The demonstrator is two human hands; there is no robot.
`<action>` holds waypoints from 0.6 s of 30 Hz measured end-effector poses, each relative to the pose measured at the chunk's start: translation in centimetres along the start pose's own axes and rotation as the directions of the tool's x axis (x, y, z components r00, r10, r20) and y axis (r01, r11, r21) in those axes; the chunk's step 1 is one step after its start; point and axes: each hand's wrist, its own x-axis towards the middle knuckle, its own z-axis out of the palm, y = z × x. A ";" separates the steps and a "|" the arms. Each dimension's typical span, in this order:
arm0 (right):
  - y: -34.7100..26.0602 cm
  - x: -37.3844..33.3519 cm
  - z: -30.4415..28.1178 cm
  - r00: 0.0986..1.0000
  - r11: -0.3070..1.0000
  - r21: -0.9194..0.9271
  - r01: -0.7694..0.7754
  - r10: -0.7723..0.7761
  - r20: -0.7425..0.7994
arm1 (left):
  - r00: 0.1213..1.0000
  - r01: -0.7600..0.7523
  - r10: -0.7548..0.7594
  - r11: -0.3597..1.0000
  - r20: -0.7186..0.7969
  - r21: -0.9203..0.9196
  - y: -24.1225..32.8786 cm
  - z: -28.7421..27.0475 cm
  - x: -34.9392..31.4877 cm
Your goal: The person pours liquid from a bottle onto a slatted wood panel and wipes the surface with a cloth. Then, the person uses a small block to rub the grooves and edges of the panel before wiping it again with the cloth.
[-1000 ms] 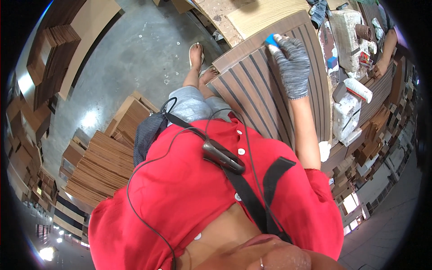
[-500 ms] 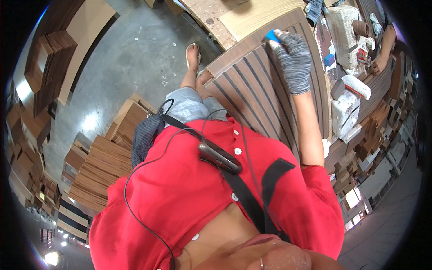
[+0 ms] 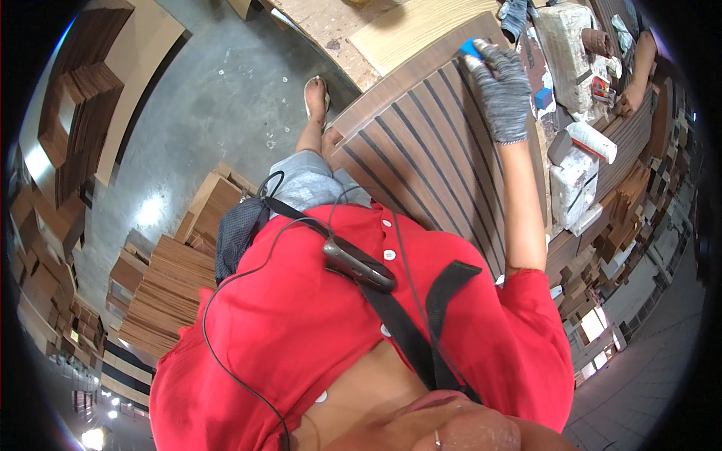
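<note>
My right hand (image 3: 502, 94), in a grey knitted glove with bare fingertips, is closed on a small blue block (image 3: 471, 49). It holds the block near the far end of a brown wood-grain panel (image 3: 421, 146) with dark lengthwise grooves. The block is at the panel's plain far border, where the grooves end; whether it presses on the surface is hard to tell. My left hand is out of the picture.
Right of the panel are a second blue block (image 3: 543, 98), white-wrapped packages (image 3: 575, 180) and a white-and-red tube (image 3: 592, 143). Another person's arm (image 3: 639, 75) reaches in there. A pale wood board (image 3: 414, 34) lies beyond. Stacked brown panels (image 3: 162, 297) stand at left.
My right hand, still holding the blue block, has shifted slightly right and farther away along the panel's far border. The whole view has also shifted a little.
</note>
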 end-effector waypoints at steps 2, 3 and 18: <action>-0.3 -0.9 0.7 0.995 0.992 -0.090 0.093 -0.090 0.034 | 1.000 0.013 -0.013 1.000 0.003 -0.024 0.3 0.4 0.1; -0.9 -1.3 0.8 0.993 0.985 -0.133 0.110 -0.104 0.052 | 1.000 0.021 -0.021 0.999 0.004 -0.031 0.2 0.4 0.1; 3.2 2.7 -1.6 0.998 0.997 -0.051 0.061 -0.061 0.008 | 0.999 -0.027 0.027 1.000 -0.028 -0.006 0.7 0.0 0.7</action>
